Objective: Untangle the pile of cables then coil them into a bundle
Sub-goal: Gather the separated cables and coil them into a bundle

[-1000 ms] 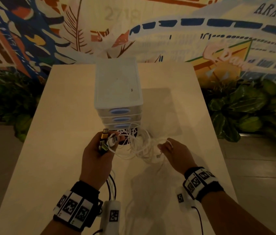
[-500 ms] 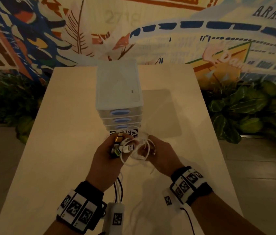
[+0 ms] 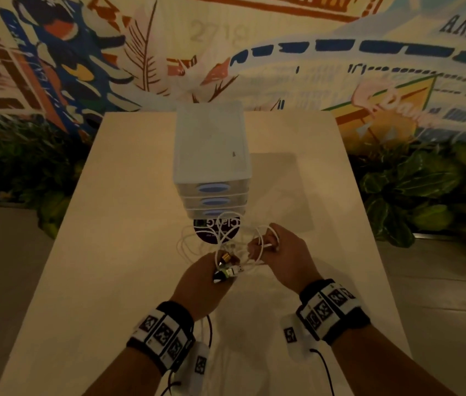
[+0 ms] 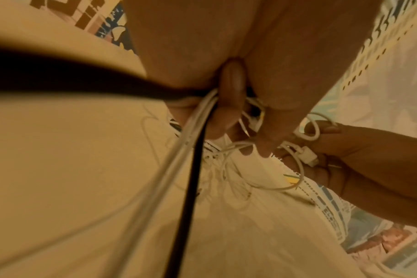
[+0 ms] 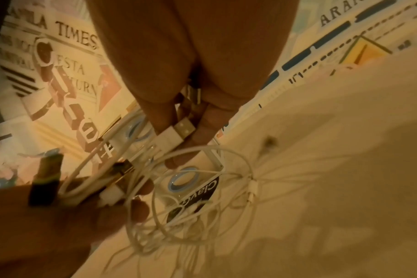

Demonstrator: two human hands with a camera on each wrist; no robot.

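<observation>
Both hands low over pale table (image 3: 117,252), close together, just in front of 3-drawer plastic box (image 3: 211,155). Left hand (image 3: 200,284) clenched round several plugs and cable ends; white leads and 1 black lead trail back under wrist. Right hand (image 3: 286,252) pinches white USB plug (image 5: 176,134), cable loop over fingers. White cables (image 3: 197,241) tangled between hands, spilling onto table, probably across dark round sticker (image 3: 216,230).
</observation>
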